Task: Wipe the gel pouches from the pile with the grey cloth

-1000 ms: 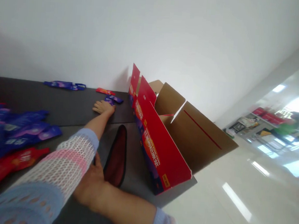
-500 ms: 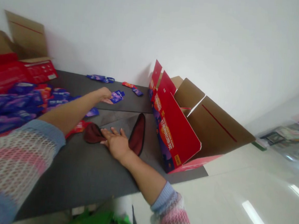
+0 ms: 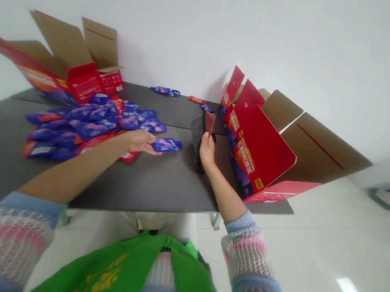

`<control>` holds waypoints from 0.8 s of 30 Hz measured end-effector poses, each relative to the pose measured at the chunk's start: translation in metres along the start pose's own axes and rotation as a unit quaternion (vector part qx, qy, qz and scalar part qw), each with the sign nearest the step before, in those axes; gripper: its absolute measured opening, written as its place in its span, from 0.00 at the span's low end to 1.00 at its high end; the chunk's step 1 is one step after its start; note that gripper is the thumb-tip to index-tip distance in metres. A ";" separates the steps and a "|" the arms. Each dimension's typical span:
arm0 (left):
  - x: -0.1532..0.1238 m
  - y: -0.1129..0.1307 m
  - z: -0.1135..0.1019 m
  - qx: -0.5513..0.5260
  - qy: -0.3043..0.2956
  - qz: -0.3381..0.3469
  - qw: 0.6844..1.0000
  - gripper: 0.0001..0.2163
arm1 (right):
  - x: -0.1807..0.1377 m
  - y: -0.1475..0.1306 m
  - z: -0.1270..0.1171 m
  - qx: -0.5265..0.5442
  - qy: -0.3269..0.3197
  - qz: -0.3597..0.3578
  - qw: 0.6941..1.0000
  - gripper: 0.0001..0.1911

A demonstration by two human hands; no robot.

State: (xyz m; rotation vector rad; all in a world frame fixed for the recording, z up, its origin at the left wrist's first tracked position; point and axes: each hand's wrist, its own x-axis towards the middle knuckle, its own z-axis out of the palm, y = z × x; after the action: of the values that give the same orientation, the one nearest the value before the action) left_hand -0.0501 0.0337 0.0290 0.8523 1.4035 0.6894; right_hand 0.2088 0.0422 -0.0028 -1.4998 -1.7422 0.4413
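Note:
My left hand (image 3: 141, 142) is closed on the end of a blue-purple pouch (image 3: 166, 144) held flat, just right of a heap of like pouches (image 3: 97, 122). To the right, my right hand (image 3: 207, 150) grips a dark grey and brown fabric piece with black edging (image 3: 197, 135), which stands partly upright over the table. Its brown part shows above my thumb; what kind of item it is I cannot make out. My fingers behind the fabric are hidden.
A red open-topped carton (image 3: 249, 145) stands at the table's right, its flaps up. Another open red carton (image 3: 85, 81) is at the back left. Some loose pouches (image 3: 165, 91) lie along the wall on the grey table (image 3: 164, 193). My green apron (image 3: 104, 269) is below.
My right hand, flat on the fabric before, has gripped and raised it. The left hand still holds a pouch, now level and nearer the fabric. The view has swung left.

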 end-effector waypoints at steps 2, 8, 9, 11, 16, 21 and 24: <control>0.007 -0.017 0.006 -0.012 -0.013 -0.012 1.000 0.08 | -0.016 -0.009 0.013 -0.022 -0.097 -0.054 0.994 0.37; 0.030 -0.031 0.012 -0.083 0.006 0.016 0.996 0.10 | -0.054 -0.032 0.045 -0.157 -0.271 -0.231 0.921 0.28; 0.030 -0.031 0.012 -0.088 0.005 0.017 0.996 0.09 | -0.054 -0.033 0.045 -0.166 -0.276 -0.229 0.919 0.28; 0.028 -0.034 0.012 -0.095 -0.030 0.026 0.995 0.08 | -0.050 -0.032 0.042 -0.180 -0.280 -0.212 0.919 0.29; 0.010 -0.050 0.020 -0.114 -0.053 0.061 0.990 0.10 | -0.031 -0.018 0.036 -0.212 -0.275 -0.167 0.923 0.33; 0.007 -0.060 0.030 -0.136 -0.032 0.064 0.988 0.09 | -0.016 -0.001 0.038 -0.228 -0.225 -0.105 0.941 0.28; 0.008 -0.060 0.031 -0.139 -0.049 0.051 0.988 0.09 | -0.006 0.014 0.033 -0.183 -0.171 -0.053 0.967 0.29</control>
State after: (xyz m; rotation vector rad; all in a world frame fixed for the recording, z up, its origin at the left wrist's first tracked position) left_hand -0.0235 0.0052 -0.0265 0.7309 1.1485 0.8866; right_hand 0.1937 0.0473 -0.0351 -1.6446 -2.2635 0.3500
